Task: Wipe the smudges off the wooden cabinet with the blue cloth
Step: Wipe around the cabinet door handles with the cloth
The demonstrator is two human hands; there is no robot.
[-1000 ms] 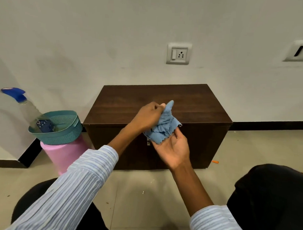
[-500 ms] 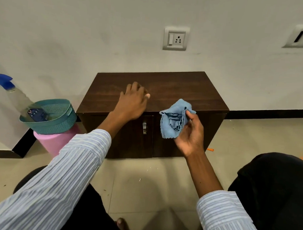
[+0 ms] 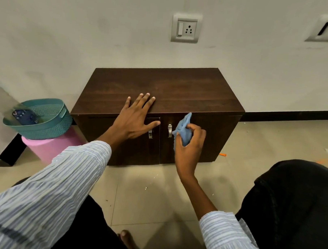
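White wall (image 3: pixel 88 36) and pale tiled floor (image 3: pixel 156 199) frame the job, with a socket (image 3: pixel 185 28) on the wall above and beyond the fingers. Against that wall stands the wooden cabinet (image 3: pixel 170 90), dark brown, with two front doors and a metal handle on each.

Left of the left hand, well apart from it, a teal basket (image 3: pixel 46 123) sits on a pink tub (image 3: pixel 53 147); neither matters to the wiping.

On the cabinet's front edge lies the left hand (image 3: pixel 135 121), fingers (image 3: pixel 141 100) straight and spread over the top, thumb reaching down the left door, holding nothing. It looks like a brace for balance.

Curled round the bunched blue cloth (image 3: pixel 183 131) is the right hand (image 3: pixel 189 144), which grips it in front of the right door, just right of that door's handle (image 3: pixel 170 130). Whether the cloth touches the wood cannot be told from this angle, and no smudges show on the dark finish.

My judgement is that the door wipe is only starting. To do it well, open the wad so a flat pad meets the wood instead of a point, press evenly, and stroke along the grain in overlapping passes. Work round the handle with a fingertip behind the cloth. The bracing hand may leave fresh prints, so that patch is best wiped last.
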